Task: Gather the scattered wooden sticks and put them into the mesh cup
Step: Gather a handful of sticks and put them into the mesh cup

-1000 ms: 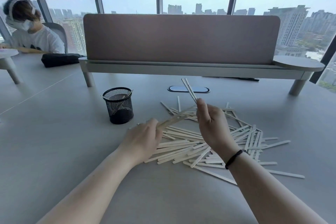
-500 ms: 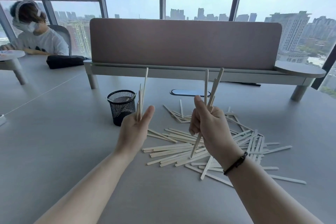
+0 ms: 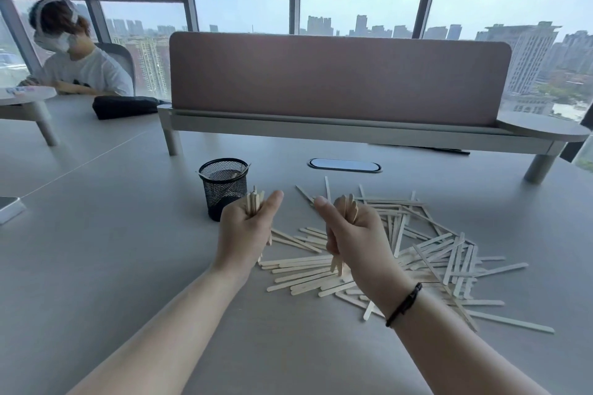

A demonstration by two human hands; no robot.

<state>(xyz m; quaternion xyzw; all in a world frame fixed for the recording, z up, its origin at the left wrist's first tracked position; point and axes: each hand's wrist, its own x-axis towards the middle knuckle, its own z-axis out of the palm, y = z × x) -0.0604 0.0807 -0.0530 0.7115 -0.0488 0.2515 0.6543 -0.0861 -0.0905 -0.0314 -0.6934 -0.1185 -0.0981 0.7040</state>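
Both hands grip upright bundles of wooden sticks above the scattered pile.

The left hand [image 3: 245, 234] has its fingers curled round a bundle of sticks [image 3: 254, 202] held upright, thumb raised, just in front of the black mesh cup [image 3: 223, 186] on the grey counter [image 3: 112, 250]; a stick or two already lean inside the cup. The right hand [image 3: 356, 237] grips a second bundle [image 3: 348, 207], whose lower ends touch the loose sticks [image 3: 426, 253] spread flat on the counter under and to the right of it. A black band [image 3: 404, 305] circles the right wrist. Behind stand a pink divider panel [image 3: 337, 74] on a raised shelf, an oval cable port [image 3: 345, 165] and a dark pouch [image 3: 123, 106]; another person [image 3: 80, 64] sits far left. No readable writing shows.
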